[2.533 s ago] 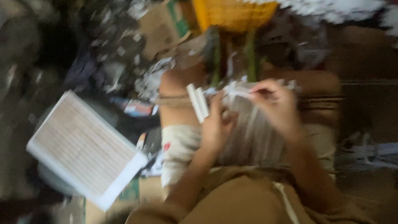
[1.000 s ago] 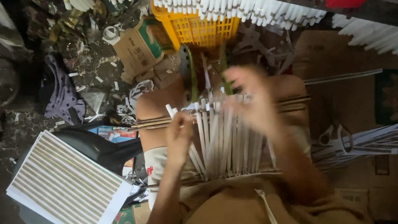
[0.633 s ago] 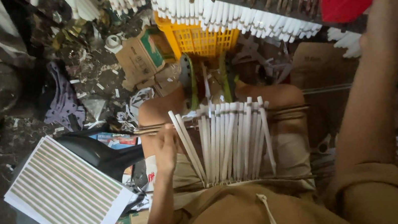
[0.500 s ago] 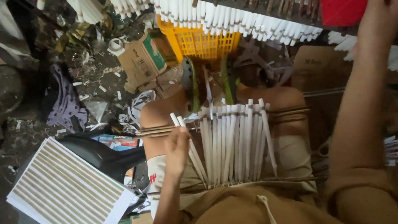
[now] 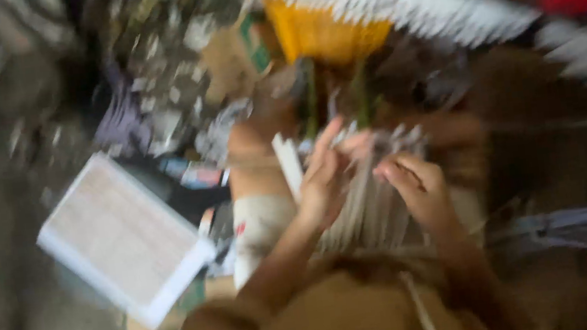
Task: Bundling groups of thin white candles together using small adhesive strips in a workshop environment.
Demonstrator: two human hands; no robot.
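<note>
Head view, overall: badly blurred, so only the large shapes can be made out.
Work in hand: a row of pale thin sticks (image 5: 371, 193) lies side by side across the person's lap, at the centre of the picture.
Left hand (image 5: 321, 180): at about 9 o'clock from the sticks' middle, fingers spread and resting on the row's left part; whether it pinches one stick I cannot tell.
Right hand (image 5: 419, 187): just at 3 o'clock of the left hand, fingers curled down onto the sticks; the blur hides whether it is clamped on any.
Progress, as I judge it: many sticks already sit in the row, and both hands are busy at its upper end, so the arranging looks under way, not finished.
Still waiting: a loose bundle of grey sticks (image 5: 577, 227) at 4 o'clock, apart from the hands.
Around: a white flat tray (image 5: 120, 238) at 9 o'clock, a yellow crate (image 5: 325, 30) at 12 o'clock, a long rack of white sticks (image 5: 438, 9) at 1 o'clock.
</note>
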